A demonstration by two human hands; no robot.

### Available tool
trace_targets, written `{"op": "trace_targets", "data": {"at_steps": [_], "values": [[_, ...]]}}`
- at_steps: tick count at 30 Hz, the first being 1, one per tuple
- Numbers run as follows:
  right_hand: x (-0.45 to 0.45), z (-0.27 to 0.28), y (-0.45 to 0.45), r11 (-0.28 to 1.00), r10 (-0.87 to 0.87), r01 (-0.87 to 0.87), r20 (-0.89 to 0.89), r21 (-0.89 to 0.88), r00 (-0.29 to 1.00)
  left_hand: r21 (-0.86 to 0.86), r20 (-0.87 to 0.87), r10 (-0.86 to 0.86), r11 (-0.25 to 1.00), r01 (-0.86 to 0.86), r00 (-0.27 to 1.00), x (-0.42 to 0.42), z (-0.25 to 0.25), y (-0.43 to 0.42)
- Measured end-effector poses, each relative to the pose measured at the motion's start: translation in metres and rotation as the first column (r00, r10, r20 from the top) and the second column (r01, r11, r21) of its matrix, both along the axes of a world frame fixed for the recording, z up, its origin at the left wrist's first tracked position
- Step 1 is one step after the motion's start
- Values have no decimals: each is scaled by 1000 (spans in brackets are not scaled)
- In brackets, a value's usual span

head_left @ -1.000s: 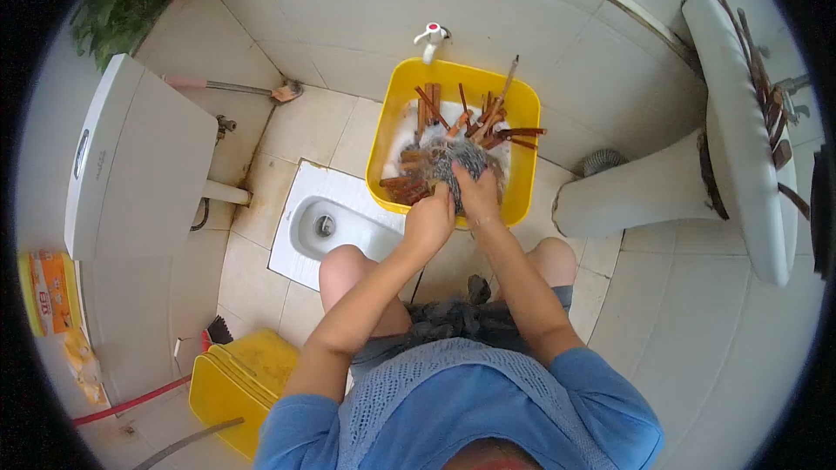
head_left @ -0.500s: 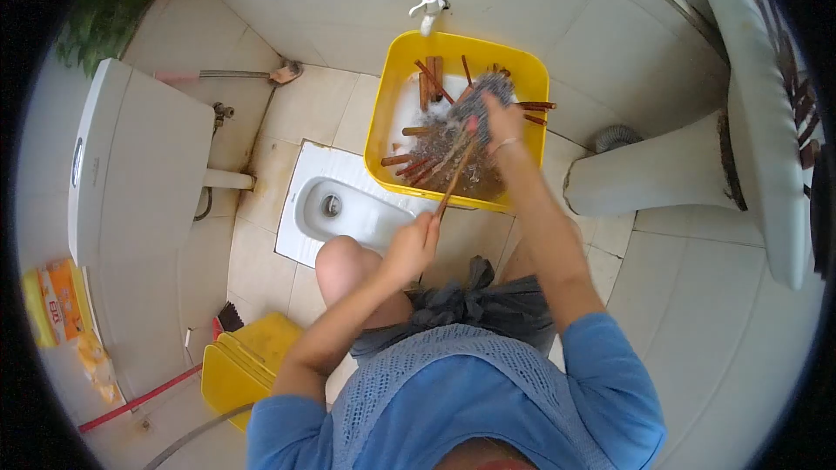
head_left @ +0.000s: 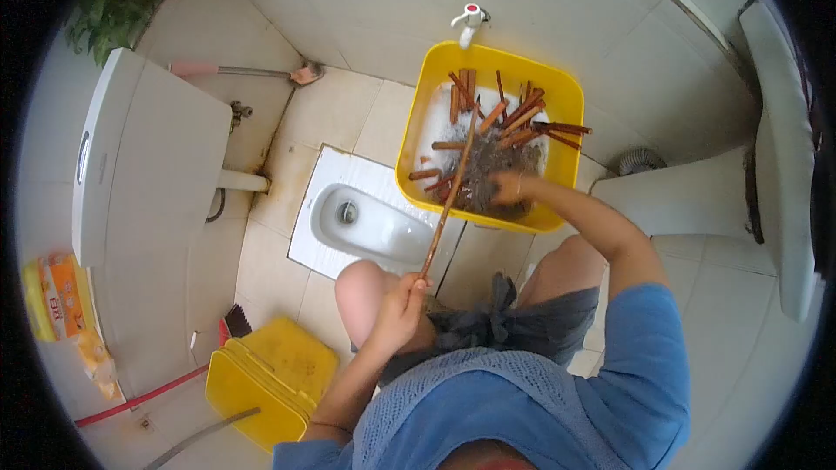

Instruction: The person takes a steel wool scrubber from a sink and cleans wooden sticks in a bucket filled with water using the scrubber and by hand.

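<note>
"Just past the left hand [head_left: 402, 306], what's there?"
"One long stick [head_left: 455, 187], its near end pinched in that hand, the rest slanting over and partly hiding the yellow tub [head_left: 514, 61]."
"And the right hand [head_left: 509, 189]?"
"At the tub's murky water [head_left: 477, 196], blurred; I can't tell its grip. Beyond it lie more sticks [head_left: 522, 113], then the tap [head_left: 470, 22]. Left of the stick, the squat toilet [head_left: 374, 218]."

The person wears blue sleeves [head_left: 643, 374], a grey-blue knit layer [head_left: 475, 370], dark bottoms [head_left: 540, 322], perhaps a bracelet [head_left: 520, 184].
</note>
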State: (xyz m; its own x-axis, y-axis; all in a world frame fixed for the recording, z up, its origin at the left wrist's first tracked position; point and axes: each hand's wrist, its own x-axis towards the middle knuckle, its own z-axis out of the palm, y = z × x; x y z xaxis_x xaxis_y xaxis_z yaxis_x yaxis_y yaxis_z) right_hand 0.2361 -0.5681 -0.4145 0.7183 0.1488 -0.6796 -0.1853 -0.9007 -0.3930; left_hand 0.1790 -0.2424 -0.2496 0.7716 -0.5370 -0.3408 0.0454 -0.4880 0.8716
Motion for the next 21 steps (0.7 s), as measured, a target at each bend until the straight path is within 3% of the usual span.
{"op": "trace_targets", "data": {"at_steps": [1, 3, 5, 6, 9, 11, 13, 14, 15, 16, 17, 18, 19, 20, 21], "values": [[0, -22, 10, 980, 158, -179, -195, -91, 968, -14, -74, 0, 1000, -1, 997, 3, -1, -6], [5, -14, 27, 914, 310, -368, -288, -174, 906, -86, -138, 24, 996, -36, 990, 4, -14, -12], [17, -60, 36, 900, 298, -365, -273, -240, 915, -198, -290, 54, 974, -114, 956, 10, -23, -23], [21, -80, 41, 900, 274, -343, -260, -270, 926, -265, -451, 46, 947, -183, 892, 13, -30, -29], [34, -97, 43, 898, 264, -348, -303, -270, 916, -261, -497, 17, 950, -169, 868, 34, -14, -51], [30, -64, 26, 922, 290, -362, -370, -140, 883, -273, -492, 13, 947, -169, 871, 43, -17, -62], [10, -11, 12, 993, 83, -99, -222, -63, 972, -299, -475, -4, 941, -157, 880, 54, -21, -75], [-7, 29, 8, 970, -234, 231, 32, 68, 972, -287, -489, 28, 938, -192, 872, 58, -23, -82], [-20, 56, 10, 969, -243, 241, 26, 62, 970, -272, -505, 61, 935, -226, 861, 62, -26, -88], [-31, 80, 11, 699, -591, 547, -58, 460, 804, -279, -509, 49, 935, -219, 859, 70, -38, -100], [-41, 92, 12, 207, -791, 660, -274, 722, 547, -309, -324, 27, 942, -133, 946, 78, -55, -115], [-53, 95, 23, 204, -799, 665, -270, 718, 537, -322, -127, -2, 946, -40, 992, 77, -64, -125], [-56, 96, 41, 210, -888, 605, -110, 768, 447, -329, -126, -6, 944, -36, 992, 73, -66, -131], [-52, 97, 56, 231, -942, 539, 48, 810, 332, -224, 148, 10, 974, 24, 989, 70, -67, -136], [-43, 102, 67, 235, -942, 540, 53, 808, 331, -103, 412, -3, 993, 50, 911, 66, -66, -140]]}}
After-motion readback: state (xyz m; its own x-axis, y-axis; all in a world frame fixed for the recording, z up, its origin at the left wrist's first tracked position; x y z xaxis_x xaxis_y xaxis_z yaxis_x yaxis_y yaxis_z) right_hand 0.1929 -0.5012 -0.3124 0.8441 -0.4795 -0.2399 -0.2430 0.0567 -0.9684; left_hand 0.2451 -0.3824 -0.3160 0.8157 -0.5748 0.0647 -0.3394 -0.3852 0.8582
